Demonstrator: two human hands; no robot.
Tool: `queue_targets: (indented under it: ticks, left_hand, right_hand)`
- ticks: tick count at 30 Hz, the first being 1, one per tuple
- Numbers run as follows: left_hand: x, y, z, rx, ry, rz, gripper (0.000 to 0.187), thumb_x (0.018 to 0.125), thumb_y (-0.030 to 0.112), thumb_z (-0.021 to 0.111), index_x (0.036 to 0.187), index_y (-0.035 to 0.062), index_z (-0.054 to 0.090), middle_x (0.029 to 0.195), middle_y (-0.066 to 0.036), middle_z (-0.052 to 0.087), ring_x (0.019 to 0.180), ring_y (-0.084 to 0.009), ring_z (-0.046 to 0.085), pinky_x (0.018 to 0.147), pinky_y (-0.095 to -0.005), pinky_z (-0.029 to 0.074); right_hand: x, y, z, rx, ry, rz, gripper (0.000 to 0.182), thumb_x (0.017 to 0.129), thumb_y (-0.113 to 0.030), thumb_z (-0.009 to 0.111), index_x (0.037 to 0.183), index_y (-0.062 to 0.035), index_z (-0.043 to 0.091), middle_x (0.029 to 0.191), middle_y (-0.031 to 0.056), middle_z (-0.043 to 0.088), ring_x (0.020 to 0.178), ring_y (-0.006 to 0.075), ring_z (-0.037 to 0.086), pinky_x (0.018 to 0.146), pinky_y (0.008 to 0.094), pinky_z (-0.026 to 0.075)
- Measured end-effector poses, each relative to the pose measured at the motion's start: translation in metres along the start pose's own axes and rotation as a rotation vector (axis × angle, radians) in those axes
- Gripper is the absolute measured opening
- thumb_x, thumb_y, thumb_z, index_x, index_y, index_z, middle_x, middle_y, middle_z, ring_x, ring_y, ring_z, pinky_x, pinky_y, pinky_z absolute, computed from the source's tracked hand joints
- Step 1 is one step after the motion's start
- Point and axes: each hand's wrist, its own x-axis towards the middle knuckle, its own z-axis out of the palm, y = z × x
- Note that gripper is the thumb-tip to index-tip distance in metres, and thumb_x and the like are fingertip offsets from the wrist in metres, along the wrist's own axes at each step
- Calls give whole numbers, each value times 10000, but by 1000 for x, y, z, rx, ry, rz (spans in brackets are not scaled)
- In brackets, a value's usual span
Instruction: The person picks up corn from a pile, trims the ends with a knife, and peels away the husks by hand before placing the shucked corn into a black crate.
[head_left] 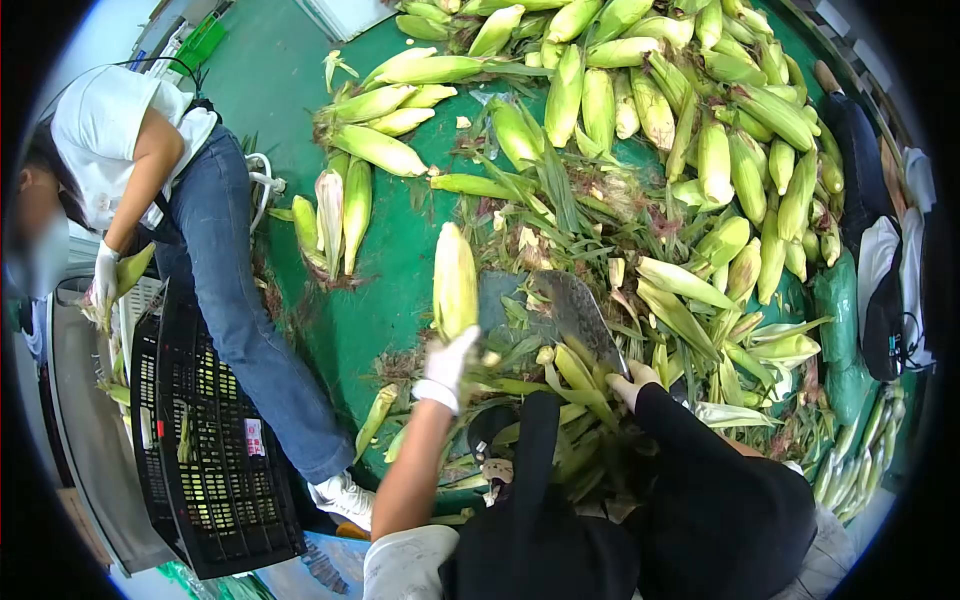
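My left hand [449,370], in a white glove, is closed around the lower end of an ear of corn [456,282], held upright in its pale green husk. In my right hand [634,384] is a cleaver [580,312]; its broad dark blade points up and away from me, and the fingers hide most of the handle. The blade lies over a dark board [500,300] strewn with husk scraps. Just below the blade, cut husk leaves and corn [575,372] are heaped between my hands. The held corn and the blade are apart.
A large pile of unhusked corn [715,160] covers the far right, and a smaller group [375,145] lies ahead on the green floor [340,330]. At left, a co-worker [215,200] bends over with corn in a gloved hand, beside a black crate [205,440]. A green sack [840,330] lies right.
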Motion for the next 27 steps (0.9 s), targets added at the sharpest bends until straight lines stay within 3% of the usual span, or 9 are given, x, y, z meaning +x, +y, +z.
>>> queue_targets:
  ticks: [3, 5, 7, 8, 11, 19, 21, 23, 27]
  left_hand:
    - [0, -57, 47, -358, -432, 3, 294, 937, 325, 587, 1093, 78, 558, 875, -80, 602, 804, -220, 615, 713, -343, 536]
    - [-13, -44, 66, 352, -575, 527, 371, 889, 314, 633, 1147, 60, 552, 1011, -137, 595, 926, -275, 595, 814, -350, 491]
    - [-27, -7, 67, 902, 102, 1309, 509, 790, 323, 687, 1192, 51, 535, 1158, -174, 541, 1060, -321, 532, 887, -387, 437]
    - [-11, 8, 62, 1090, 259, 1397, 650, 688, 338, 720, 1228, 47, 505, 1236, -200, 480, 1140, -357, 466, 928, -416, 406]
    - [25, 17, 49, 1538, -20, 765, 755, 610, 404, 767, 1204, 24, 498, 1167, -189, 518, 1116, -350, 508, 928, -418, 417]
    - [52, -23, 28, 1536, 170, 942, 638, 586, 464, 771, 1024, 61, 539, 937, -144, 590, 857, -302, 621, 744, -409, 522]
    - [48, -19, 27, 1503, 109, 835, 602, 588, 459, 767, 993, 64, 562, 929, -150, 610, 862, -298, 638, 754, -403, 521]
    - [38, -10, 30, 1501, 93, 771, 625, 591, 462, 765, 1018, 51, 569, 962, -162, 627, 881, -300, 646, 773, -395, 520]
    - [5, 22, 8, 1061, -222, 396, 776, 592, 467, 768, 1168, -7, 551, 1093, -201, 642, 956, -280, 655, 837, -375, 508]
  right_hand:
    - [-5, -16, -8, -45, -6, 49, 252, 848, -238, 632, 931, -1, 613, 631, 51, 561, 511, 148, 506, 492, 306, 413]
    - [-19, -45, -20, -156, 25, 54, 301, 838, -273, 620, 924, 15, 615, 622, 73, 566, 552, 166, 518, 546, 325, 423]
    - [-31, -63, -29, -148, 115, 44, 287, 841, -267, 617, 916, 9, 608, 608, 108, 574, 542, 208, 547, 547, 355, 433]
    - [-32, -69, -33, -152, 119, 42, 287, 841, -267, 617, 916, 9, 608, 608, 108, 574, 542, 208, 547, 547, 355, 433]
    - [-42, -101, -43, -255, 327, -375, 245, 866, -230, 594, 915, 8, 569, 617, 185, 586, 568, 310, 603, 561, 415, 453]
    - [-37, -135, -19, -52, 421, -1029, 187, 861, -34, 585, 1018, -2, 487, 754, 130, 605, 579, 256, 586, 555, 319, 465]
    - [-17, -92, -5, -260, 330, -979, 162, 865, -79, 586, 973, -23, 479, 745, 189, 609, 627, 346, 620, 607, 394, 507]
    - [6, -42, 21, -539, 107, -179, 311, 910, -262, 541, 1034, 20, 497, 857, 328, 614, 878, 473, 603, 712, 506, 487]
    - [-4, -41, 10, -539, 99, -81, 375, 914, -314, 546, 1063, 25, 491, 839, 330, 612, 849, 486, 602, 705, 499, 494]
